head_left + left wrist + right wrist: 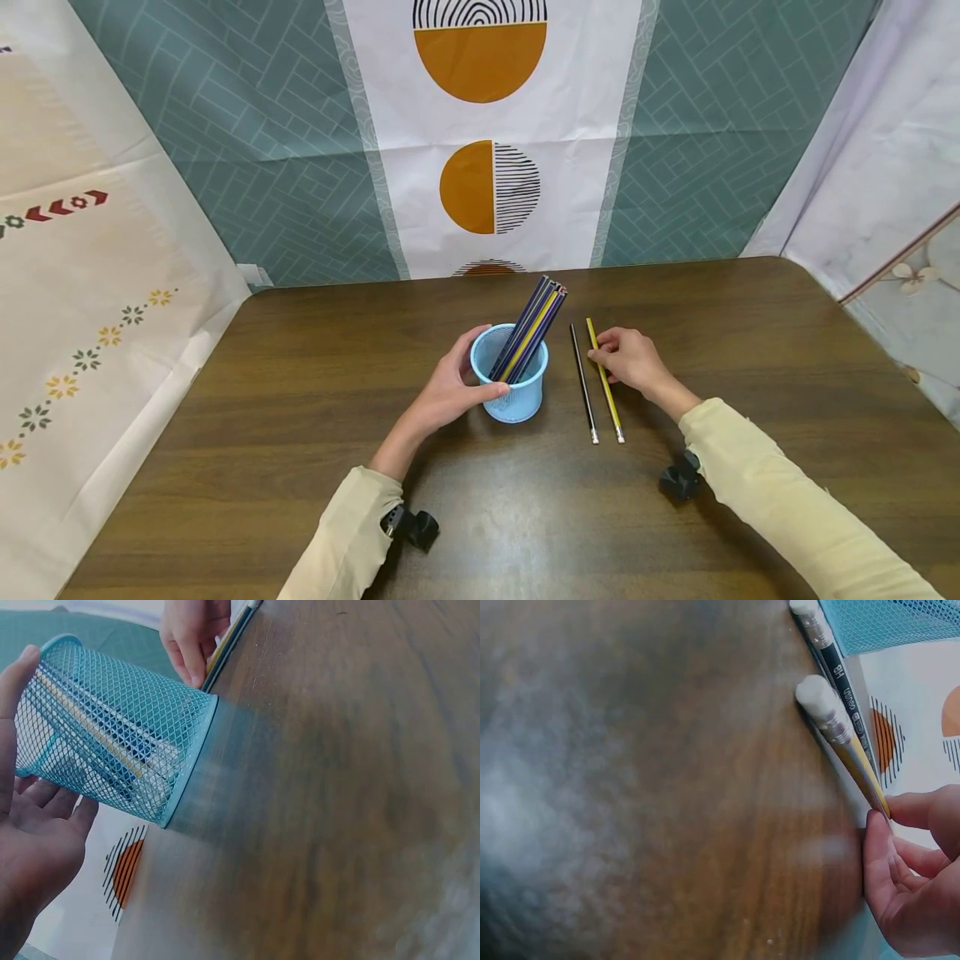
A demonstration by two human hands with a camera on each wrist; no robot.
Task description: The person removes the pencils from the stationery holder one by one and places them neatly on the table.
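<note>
My left hand [447,392] grips a light blue mesh pencil cup [517,406] from its left side, thumb along the front of the rim. A bundle of pencils [527,330], mostly dark with a yellow one among them, leans to the right inside the cup. To the right of the cup, my right hand [630,358] pinches a yellow pencil [609,398] between thumb and forefinger. Its white eraser end [817,697] points toward me. A black pencil [583,385] lies on the table between the cup and the yellow pencil, roughly alongside it, its eraser end also toward me.
The brown wooden table [300,467] carries the cup and pencils. Behind its far edge hangs a green and white patterned cloth [300,167]. Pale patterned cloths [97,333] hang at the left and right sides. Each sleeve bears a small black wrist camera [680,477].
</note>
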